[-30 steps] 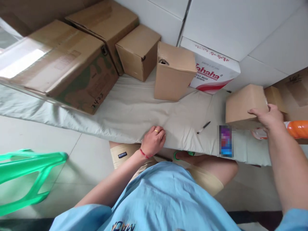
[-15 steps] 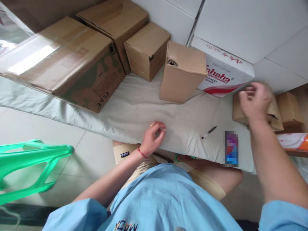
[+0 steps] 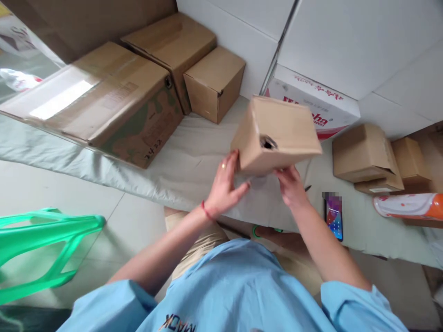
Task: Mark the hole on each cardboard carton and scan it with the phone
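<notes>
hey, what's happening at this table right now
A person in a blue shirt holds a small cardboard box off the cloth-covered table with both hands, the left hand at its near left edge and the right hand under it. Other boxes line the wall, and a phone lies to the right.

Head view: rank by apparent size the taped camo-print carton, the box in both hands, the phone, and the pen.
1. Taped camo-print carton, largest.
2. Box in both hands; raised toward the camera, so it may look oversized.
3. Phone.
4. Pen, mostly hidden.
</notes>
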Demonstrator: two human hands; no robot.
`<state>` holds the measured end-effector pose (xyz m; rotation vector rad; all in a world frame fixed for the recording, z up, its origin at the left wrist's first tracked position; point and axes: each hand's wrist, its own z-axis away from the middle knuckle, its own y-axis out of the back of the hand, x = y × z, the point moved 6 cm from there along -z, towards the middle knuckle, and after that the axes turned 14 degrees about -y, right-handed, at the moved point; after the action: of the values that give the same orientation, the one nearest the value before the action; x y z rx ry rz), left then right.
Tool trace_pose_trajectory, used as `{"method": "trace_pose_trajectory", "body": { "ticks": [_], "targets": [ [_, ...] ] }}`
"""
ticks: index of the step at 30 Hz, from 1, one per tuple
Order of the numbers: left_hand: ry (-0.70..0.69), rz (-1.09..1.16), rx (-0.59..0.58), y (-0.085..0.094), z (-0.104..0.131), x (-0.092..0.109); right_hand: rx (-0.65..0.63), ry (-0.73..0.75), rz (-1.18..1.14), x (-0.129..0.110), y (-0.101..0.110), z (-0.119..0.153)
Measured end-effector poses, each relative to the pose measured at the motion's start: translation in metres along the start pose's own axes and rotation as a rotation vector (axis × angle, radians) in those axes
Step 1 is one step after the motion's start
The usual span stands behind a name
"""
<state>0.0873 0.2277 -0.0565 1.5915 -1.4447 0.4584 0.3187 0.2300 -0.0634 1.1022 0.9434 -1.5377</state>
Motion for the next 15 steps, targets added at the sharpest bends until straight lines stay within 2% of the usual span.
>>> {"method": "trace_pose_trajectory", "body": {
  "ticks": [2, 4, 7, 9, 11, 13, 15],
  "targets": [
    [-0.134, -0.105, -0.049, 0.007, 0.035, 0.046, 0.040, -0.103, -0.124, 0.017, 0.024, 0.052],
    [-0.302, -0.159, -0.075, 0.011, 0.057, 0.087, -0.011, -0.259, -0.213, 0.034, 0.035, 0.096],
    [-0.443, -0.081, -0.122, 0.012, 0.060, 0.116, -0.106, -0.476, -0.333, 0.058, 0.028, 0.142],
    [-0.475, -0.018, -0.142, 0.016, 0.049, 0.119, -0.157, -0.552, -0.407, 0.070, 0.013, 0.161],
    [-0.445, 0.022, -0.130, 0.025, 0.034, 0.112, -0.229, -0.571, -0.423, 0.077, -0.004, 0.174],
    [-0.320, 0.085, -0.085, 0.038, 0.022, 0.097, -0.332, -0.557, -0.345, 0.078, -0.017, 0.181],
    [-0.093, 0.215, -0.013, 0.051, 0.017, 0.076, -0.370, -0.502, -0.230, 0.074, -0.020, 0.182]
  ]
}}
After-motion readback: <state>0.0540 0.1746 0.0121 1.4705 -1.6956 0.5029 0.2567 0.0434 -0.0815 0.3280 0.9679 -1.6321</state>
